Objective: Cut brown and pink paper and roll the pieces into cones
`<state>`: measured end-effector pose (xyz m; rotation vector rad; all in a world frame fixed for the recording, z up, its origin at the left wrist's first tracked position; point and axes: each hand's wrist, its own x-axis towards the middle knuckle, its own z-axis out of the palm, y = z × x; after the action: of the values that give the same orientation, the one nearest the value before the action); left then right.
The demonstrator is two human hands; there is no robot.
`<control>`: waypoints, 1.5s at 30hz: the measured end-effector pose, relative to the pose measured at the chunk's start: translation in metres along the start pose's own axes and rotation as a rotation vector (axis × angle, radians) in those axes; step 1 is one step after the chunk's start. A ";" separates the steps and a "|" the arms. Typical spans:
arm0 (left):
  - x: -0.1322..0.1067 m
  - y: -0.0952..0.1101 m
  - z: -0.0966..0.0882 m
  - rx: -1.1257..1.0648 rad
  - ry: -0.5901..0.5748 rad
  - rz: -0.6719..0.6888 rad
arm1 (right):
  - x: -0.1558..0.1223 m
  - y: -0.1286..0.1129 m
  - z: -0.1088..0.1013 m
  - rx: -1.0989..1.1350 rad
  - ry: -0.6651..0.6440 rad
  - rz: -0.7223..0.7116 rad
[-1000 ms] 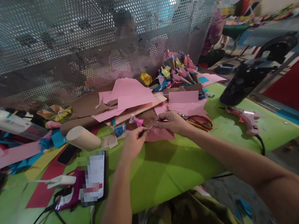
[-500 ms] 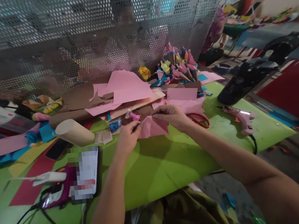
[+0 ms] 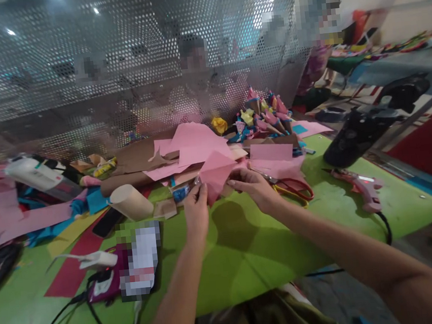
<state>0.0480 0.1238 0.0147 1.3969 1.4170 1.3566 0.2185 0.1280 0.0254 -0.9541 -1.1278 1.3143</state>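
Note:
A creased sheet of pink paper point(image 3: 217, 171) is held up above the green table between both hands, one corner pointing away from me. My left hand point(image 3: 196, 204) pinches its lower left edge between thumb and fingers. At the right edge of the sheet, my right hand point(image 3: 254, 186) has its thumb and fingertips closed on the paper. Just right of that hand lie scissors point(image 3: 298, 188) with red and yellow handles. A small blue item in clear wrap point(image 3: 181, 193) rests left of the sheet, near my left fingers.
Pink sheets point(image 3: 199, 143) and brown paper point(image 3: 133, 157) are piled behind. Paper cones point(image 3: 269, 121) stand at the back. To the right are a pink glue gun point(image 3: 367, 188) and a black bottle point(image 3: 344, 144). A cardboard tube point(image 3: 128, 201), phone point(image 3: 143, 260) and purple power strip point(image 3: 109, 284) sit left.
The pink paper has been turned and lifted so a corner now points up and away. Both hands have shifted their hold on it, and the scissors' yellow handle has come into sight.

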 end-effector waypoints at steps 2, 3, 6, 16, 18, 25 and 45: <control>-0.003 0.004 0.001 0.100 -0.044 0.045 | 0.000 -0.001 0.000 0.041 0.012 -0.014; -0.005 0.006 0.002 0.133 -0.053 0.058 | 0.001 -0.001 -0.001 0.058 0.020 -0.018; -0.007 0.008 0.002 0.194 -0.033 0.081 | 0.002 -0.003 -0.005 0.050 0.061 -0.032; -0.004 0.010 -0.004 0.239 0.018 0.132 | 0.006 -0.005 -0.009 0.042 0.141 0.007; -0.005 0.008 -0.003 0.241 0.018 0.135 | 0.006 -0.005 -0.009 0.072 0.127 0.013; -0.007 0.004 0.003 0.220 -0.073 0.155 | 0.001 -0.005 -0.006 0.110 0.080 0.079; -0.005 0.002 0.001 0.333 -0.155 0.186 | 0.003 0.009 -0.009 0.320 0.079 0.176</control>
<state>0.0500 0.1192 0.0153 1.8479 1.4851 1.1277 0.2247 0.1323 0.0151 -0.8716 -0.7566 1.5311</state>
